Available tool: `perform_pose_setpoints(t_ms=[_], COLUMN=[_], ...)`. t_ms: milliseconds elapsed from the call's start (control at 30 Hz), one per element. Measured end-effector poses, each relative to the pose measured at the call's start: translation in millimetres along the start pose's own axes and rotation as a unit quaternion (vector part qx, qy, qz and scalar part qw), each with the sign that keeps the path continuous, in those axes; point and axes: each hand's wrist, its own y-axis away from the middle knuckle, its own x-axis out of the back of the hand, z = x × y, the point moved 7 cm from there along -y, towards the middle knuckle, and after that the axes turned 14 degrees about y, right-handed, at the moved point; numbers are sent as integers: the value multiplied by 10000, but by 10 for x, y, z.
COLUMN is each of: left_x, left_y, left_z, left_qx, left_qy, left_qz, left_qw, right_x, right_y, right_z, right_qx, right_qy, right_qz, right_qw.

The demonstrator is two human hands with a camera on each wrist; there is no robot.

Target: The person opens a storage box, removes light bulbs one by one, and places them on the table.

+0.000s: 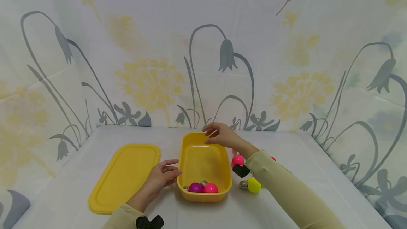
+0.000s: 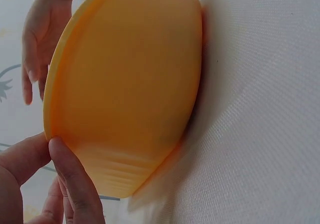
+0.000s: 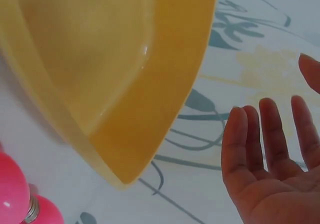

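Note:
A deep yellow plastic box [image 1: 205, 162] stands in the middle of the table. Inside, at its near end, lie a purple light bulb [image 1: 195, 187] and a pink light bulb [image 1: 211, 188]; a metal screw base shows behind them. My left hand [image 1: 160, 176] pinches the box's left rim between thumb and finger, seen closely in the left wrist view. Over the far right part of the box hovers my right hand [image 1: 224, 136], its fingers loosely bent and holding nothing. The right wrist view shows that hand [image 3: 272, 169] apart from the box wall.
Left of the box lies a flat yellow lid [image 1: 124, 177]. To its right are a yellow bulb [image 1: 253, 185] and pink bulbs [image 1: 237, 160], partly hidden by the right arm. A flower-patterned cloth [image 1: 203, 63] hangs behind the table.

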Motion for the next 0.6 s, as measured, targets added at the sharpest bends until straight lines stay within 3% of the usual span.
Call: perform_pose_setpoints(t_ms=[167, 300, 433, 600], left_x=[-4, -5, 5, 13], left_y=[-1, -8, -16, -20], left_z=[-1, -3, -7, -12], left_qx=[50, 58, 20, 19], left_qy=[-27, -56, -27, -3], left_qz=[-22, -32, -41, -27], left_qw=[10000, 10000, 10000, 10000], right_x=[-192, -341, -532, -761], right_y=[-126, -184, -204, -161], right_z=[-125, -270, -360, -416], right_qx=[464, 1011, 1305, 1467], right_qy=[54, 198, 352, 580], right_qz=[-537, -1035, -1729, -2659], right_qw=[9975, 9893, 9756, 9510])
